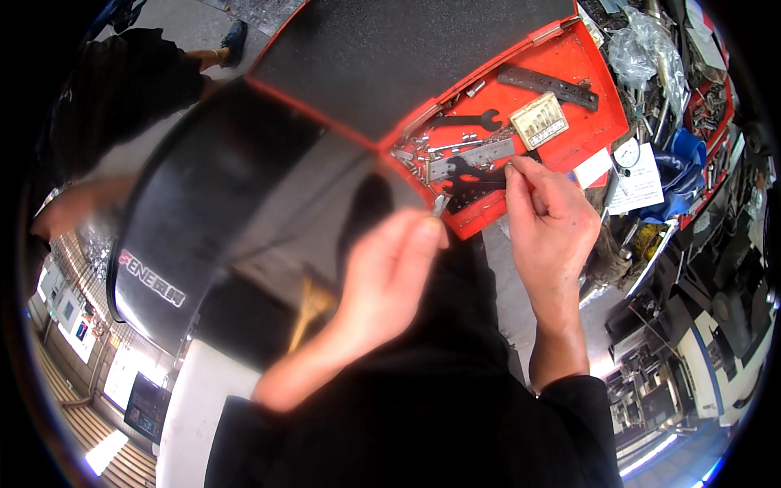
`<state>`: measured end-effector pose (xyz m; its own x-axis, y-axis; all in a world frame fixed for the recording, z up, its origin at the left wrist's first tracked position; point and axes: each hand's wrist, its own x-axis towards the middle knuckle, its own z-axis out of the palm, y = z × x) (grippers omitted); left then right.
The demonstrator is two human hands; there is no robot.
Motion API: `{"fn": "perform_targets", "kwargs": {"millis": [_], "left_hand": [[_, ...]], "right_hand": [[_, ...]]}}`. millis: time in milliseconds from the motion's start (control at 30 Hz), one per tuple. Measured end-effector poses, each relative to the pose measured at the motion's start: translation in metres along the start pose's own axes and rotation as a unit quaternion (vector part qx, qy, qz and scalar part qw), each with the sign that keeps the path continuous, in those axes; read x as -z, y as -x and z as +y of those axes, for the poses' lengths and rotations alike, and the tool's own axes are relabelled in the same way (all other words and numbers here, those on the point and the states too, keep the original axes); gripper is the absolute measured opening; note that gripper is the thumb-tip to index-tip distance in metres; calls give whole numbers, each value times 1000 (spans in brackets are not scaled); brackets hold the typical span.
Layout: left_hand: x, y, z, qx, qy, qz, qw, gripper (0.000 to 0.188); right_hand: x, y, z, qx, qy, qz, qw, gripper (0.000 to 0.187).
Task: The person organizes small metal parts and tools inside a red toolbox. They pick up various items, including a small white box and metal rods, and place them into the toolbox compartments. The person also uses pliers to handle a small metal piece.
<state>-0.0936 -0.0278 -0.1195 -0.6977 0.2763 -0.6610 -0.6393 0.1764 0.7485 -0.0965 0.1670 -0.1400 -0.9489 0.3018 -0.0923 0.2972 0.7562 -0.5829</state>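
My right hand is over the near edge of a red toolbox tray, thumb and forefinger pinched together. Its fingertips are beside a black open-end wrench; whether they grip it is hidden. My left hand is closed, with curled fingers smeared by motion, just left of the tray's near corner. A small silvery piece shows by its fingertips, but I cannot tell if it is held. Inside the tray are another dark open-end wrench, a grey metal bar, a dark bar with holes and a yellowed plastic case.
The toolbox's dark-lined lid stands open behind the tray. A large black curved cover fills the left. At the far left is another person with a blurred arm. A cluttered bench with plastic wrap and a dial gauge stands right.
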Motion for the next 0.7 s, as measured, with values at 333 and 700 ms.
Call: {"fn": "perform_targets", "kwargs": {"millis": [333, 700], "left_hand": [[-1, 1, -1, 2, -7, -1, 1000, 38], [1, 1, -3, -4, -10, -1, 1000, 36]], "right_hand": [[-1, 0, 1, 8, 2, -4, 1000, 12], [-9, -1, -9, 17, 11, -21, 1000, 11]]}}
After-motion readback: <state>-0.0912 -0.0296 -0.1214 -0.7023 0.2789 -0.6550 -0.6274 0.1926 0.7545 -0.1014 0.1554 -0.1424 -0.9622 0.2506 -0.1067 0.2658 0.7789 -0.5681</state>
